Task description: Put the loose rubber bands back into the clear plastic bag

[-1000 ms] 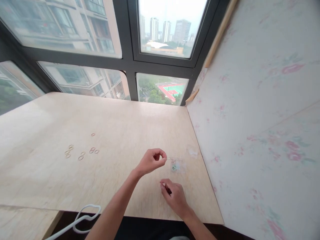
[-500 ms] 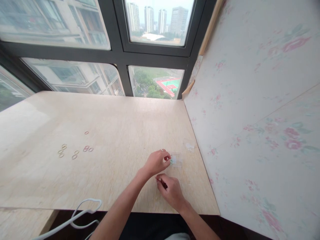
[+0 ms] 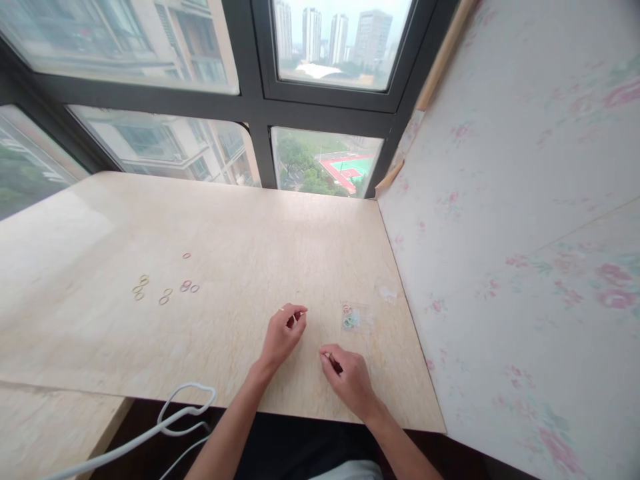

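Observation:
My left hand [image 3: 284, 333] hovers low over the pale wooden table [image 3: 225, 233], fingers curled in a pinch on a thin small band. My right hand [image 3: 347, 379] rests near the front edge, fingers closed round something small and dark that I cannot make out. A small clear plastic bag [image 3: 355, 317] with coloured little rings inside lies just right of my left hand. A second clear scrap [image 3: 386, 292] lies beyond it near the wall.
Several small rubber rings [image 3: 163, 288] lie scattered on the table's left part. A white cable [image 3: 170, 420] loops off the front edge at the left. A flowered wall [image 3: 500, 220] bounds the table on the right; windows [image 3: 325, 160] stand behind it.
My left hand went to the clear bag, then drew back left with a thin band pinched in its fingers. The right hand stayed put.

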